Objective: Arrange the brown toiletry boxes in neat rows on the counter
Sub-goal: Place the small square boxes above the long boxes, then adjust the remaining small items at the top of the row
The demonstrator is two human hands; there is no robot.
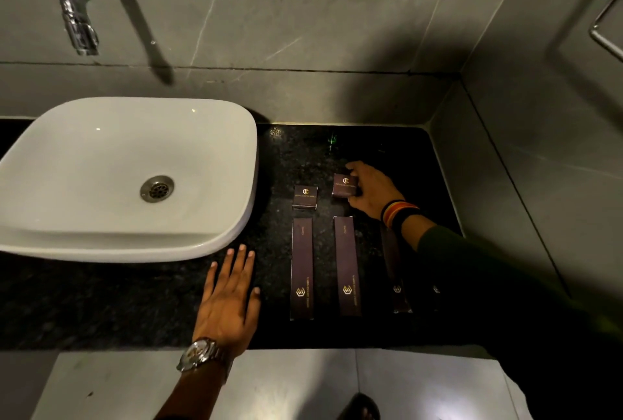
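On the black speckled counter [276, 156] two long brown boxes lie side by side, one at the left [302, 268] and one to its right [347, 266]. A third long box [395, 271] lies partly under my right forearm, and a fourth logo [436, 289] shows in the shadow. A small square brown box [305, 196] sits above the left long box. My right hand [372, 188] grips a second small square box [344, 185] above the right long box. My left hand [229, 298] lies flat on the counter with fingers apart, holding nothing.
A white basin [67, 163] with a metal drain takes up the counter's left side. A chrome tap [84, 4] juts from the grey wall above it. Grey walls close the counter at the back and right. A metal rail [603, 28] hangs at the upper right.
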